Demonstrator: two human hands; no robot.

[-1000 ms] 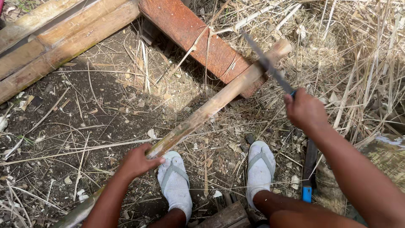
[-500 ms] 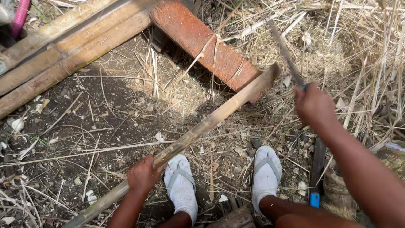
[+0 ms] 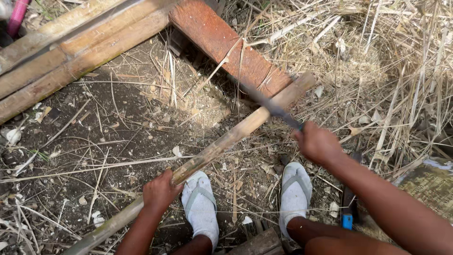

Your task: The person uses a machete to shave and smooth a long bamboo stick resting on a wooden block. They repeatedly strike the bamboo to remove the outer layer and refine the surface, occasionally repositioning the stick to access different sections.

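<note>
Gripped firmly in the left hand (image 3: 160, 191) is a long bamboo pole (image 3: 222, 141), with the fingers wrapped fully around its lower part. The right hand (image 3: 317, 141) is closed tightly around the handle of a long dark blade (image 3: 269, 105), which is blurred. The blade is laid across the pole near its upper end, just below the spot where the pole rests on a reddish-brown wooden plank (image 3: 231, 49). Whether the edge has bitten into the bamboo cannot be told.

The pole is set on a slant, running from the lower left, past the left hand, up to the plank at the upper right. The left hand is placed well down the pole, far from the blade; the right hand is held just to the right of the pole.

Two feet in pale grey sandals (image 3: 202, 208) are seen below the pole, one on each side of the middle. A tool with a blue handle tip (image 3: 347, 218) is laid on the ground by the right foot.

The ground is bare dark soil (image 3: 104, 137), scattered with chips and dry stalks. Dry straw (image 3: 391, 71) is heaped thickly on the right. Several thick bamboo lengths (image 3: 71, 56) are laid side by side at the upper left. The scene is outdoors, in daylight.
</note>
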